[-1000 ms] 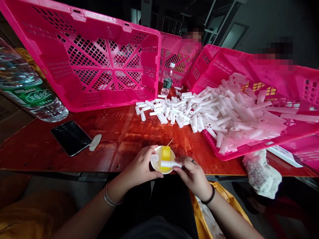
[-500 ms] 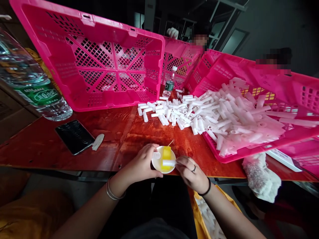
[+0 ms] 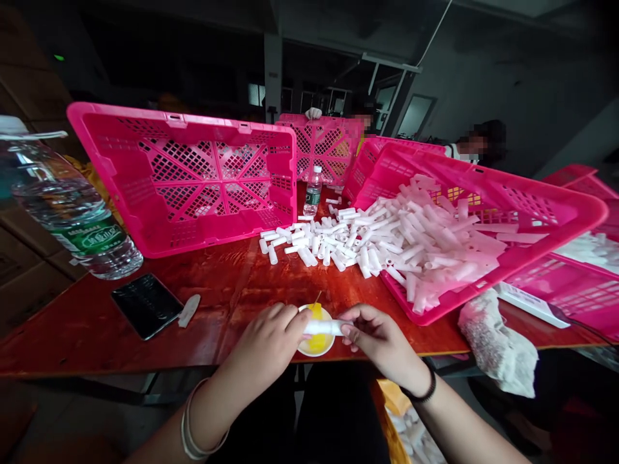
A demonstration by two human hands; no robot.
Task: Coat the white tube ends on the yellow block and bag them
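Observation:
Above a small white bowl (image 3: pixel 315 353), my left hand (image 3: pixel 265 341) and my right hand (image 3: pixel 382 338) face each other. Between them runs a white plastic tube (image 3: pixel 319 327), level, in line from hand to hand. My left fingers are closed on its left end, and my right thumb and fingers pinch the more see-through right end. Whether it is one piece or two pieces joined end to end, I cannot tell. Yellow material (image 3: pixel 316 343) lies in the bowl, partly hidden by the tube, with a thin stick (image 3: pixel 318 297) poking up from it.
A heap of white tubes (image 3: pixel 367 238) spills from a tilted pink crate (image 3: pixel 541 193) onto the red table (image 3: pixel 232 283). Left stand another pink crate (image 3: pixel 217 248), a large water bottle (image 3: pixel 91 225) and a phone (image 3: pixel 146 306). A small bottle (image 3: pixel 312 193) stands behind. People sit beyond.
My hands have come together; the separate tube pieces they held now lie in one line. The right hand's piece has lifted off the yellow material. The view has tilted up.

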